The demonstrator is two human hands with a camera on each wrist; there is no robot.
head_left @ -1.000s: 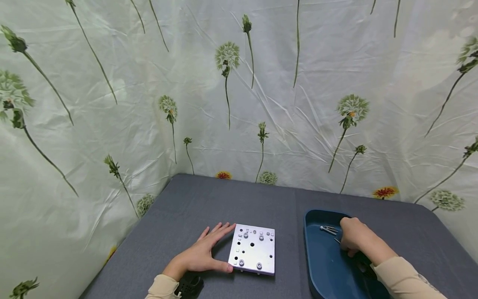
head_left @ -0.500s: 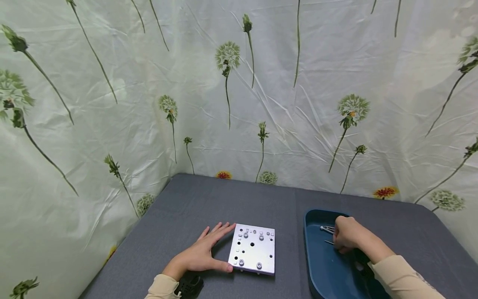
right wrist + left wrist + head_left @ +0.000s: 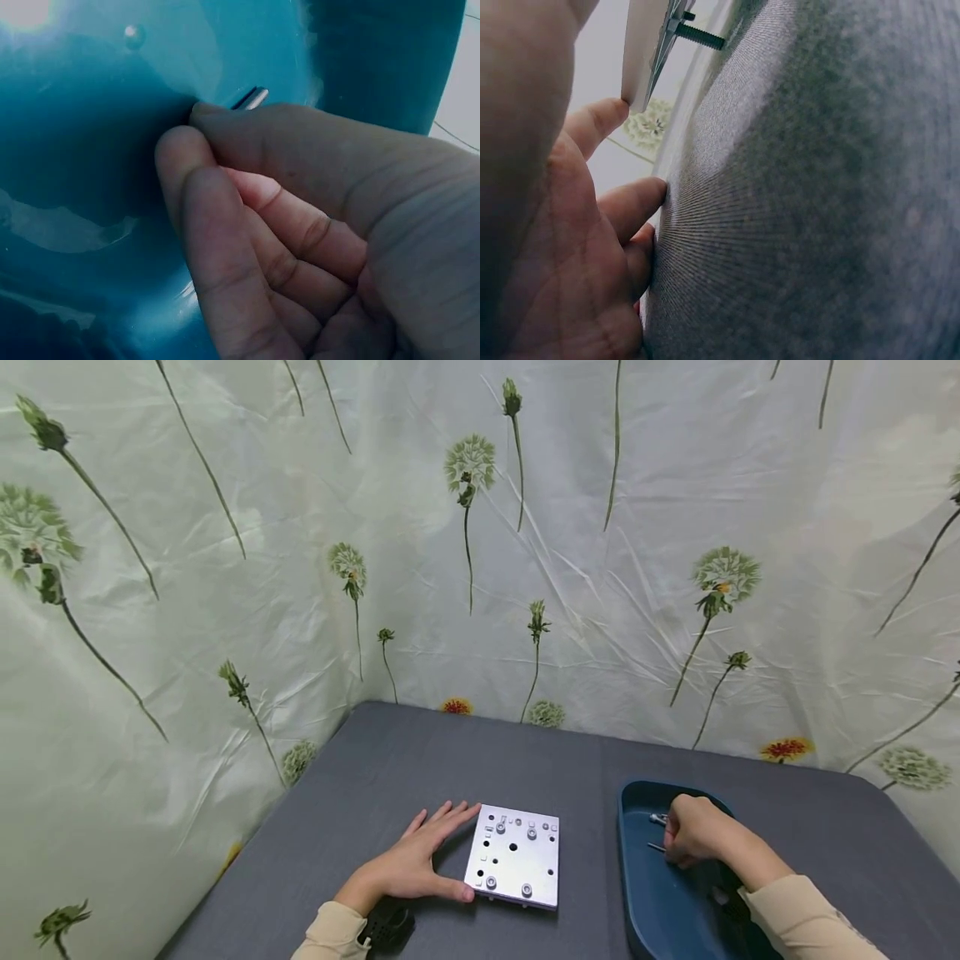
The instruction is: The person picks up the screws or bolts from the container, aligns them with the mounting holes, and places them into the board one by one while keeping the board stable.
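Right hand (image 3: 695, 832) shifted left, pinching one rod (image 3: 656, 847).

The right hand (image 3: 692, 832) hides part of a thin metal rod (image 3: 656, 847).

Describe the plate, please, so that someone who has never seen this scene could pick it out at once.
On the grey table, find the long blue tray toward the right. Left of it, separated by bare cloth, sits the plate, a silvery square. Its flat, shiny top is dotted with dark holes and small round fittings, whereas the tray is deep and blue.
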